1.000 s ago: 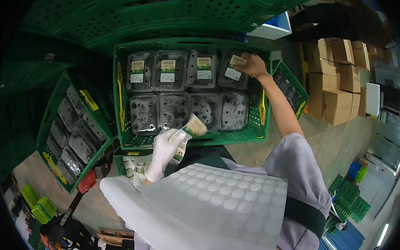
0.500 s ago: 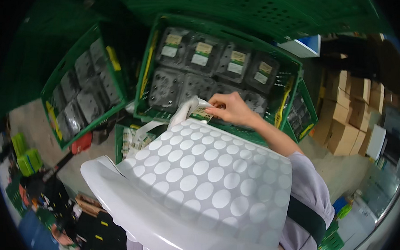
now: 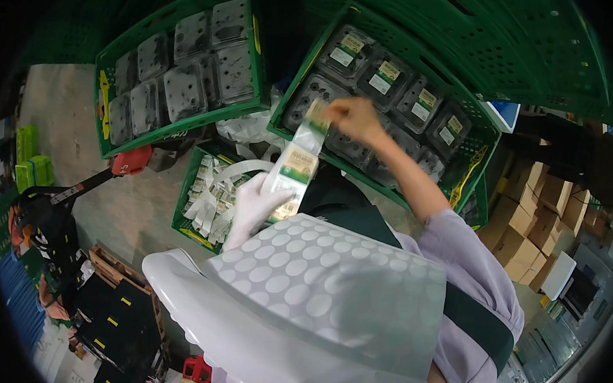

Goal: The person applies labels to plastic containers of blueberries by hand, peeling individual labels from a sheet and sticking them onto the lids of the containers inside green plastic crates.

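My left hand (image 3: 251,206), in a white glove, grips a strip of printed labels (image 3: 296,164) in yellow, green and white. My bare right hand (image 3: 355,118) pinches the strip's upper end, where a label (image 3: 316,117) stands up from its backing. That hand is over the near row of clear punnets (image 3: 316,98) with dark contents in a green crate (image 3: 486,130). The far-row punnets (image 3: 385,78) carry similar labels; the near-row lids in sight look plain. A large white sheet with pale round dots (image 3: 323,275) covers my front and hides my left forearm.
Left stands a second green crate (image 3: 263,71) of unlabelled punnets. Below it, a small green crate (image 3: 181,209) holds crumpled backing strips (image 3: 212,204). A red-and-black pallet jack (image 3: 129,160) is left, cardboard boxes (image 3: 520,216) right, and black crates (image 3: 116,320) lower left.
The view has turned, so the crates sit further right and higher. My gloved left hand has come into sight with more of the label strip. My right hand is now higher in the picture.
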### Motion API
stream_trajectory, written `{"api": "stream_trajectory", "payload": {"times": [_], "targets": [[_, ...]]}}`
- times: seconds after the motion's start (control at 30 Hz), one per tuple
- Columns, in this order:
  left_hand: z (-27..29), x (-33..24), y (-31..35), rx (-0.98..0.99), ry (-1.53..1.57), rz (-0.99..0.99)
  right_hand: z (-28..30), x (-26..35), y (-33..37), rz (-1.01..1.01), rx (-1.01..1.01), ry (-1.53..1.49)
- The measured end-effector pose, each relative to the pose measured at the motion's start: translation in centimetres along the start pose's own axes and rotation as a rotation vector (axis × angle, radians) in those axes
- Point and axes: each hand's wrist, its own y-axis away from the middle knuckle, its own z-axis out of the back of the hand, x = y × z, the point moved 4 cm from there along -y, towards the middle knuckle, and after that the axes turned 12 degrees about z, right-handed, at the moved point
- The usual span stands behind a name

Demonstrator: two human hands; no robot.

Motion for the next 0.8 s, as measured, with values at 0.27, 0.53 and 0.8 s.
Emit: {"api": "stream_trajectory", "payload": {"times": [0.27, 0.53, 0.8], "targets": [[5.6, 5.6, 1.0, 0.320, 0.267, 0.080, -7.0, -8.6, -3.8, -0.145, 0.246, 0.676], [2.4, 3.0, -2.2, 0.277, 0.355, -0.053, -4.0, -0.2, -0.3, -0.019, -0.046, 0.687], [-2.9, -1.3, -1.5, 0.453, 0.100, -0.131, -0.2, -0.6, 2.4, -0.222, -0.091, 0.138]]}}
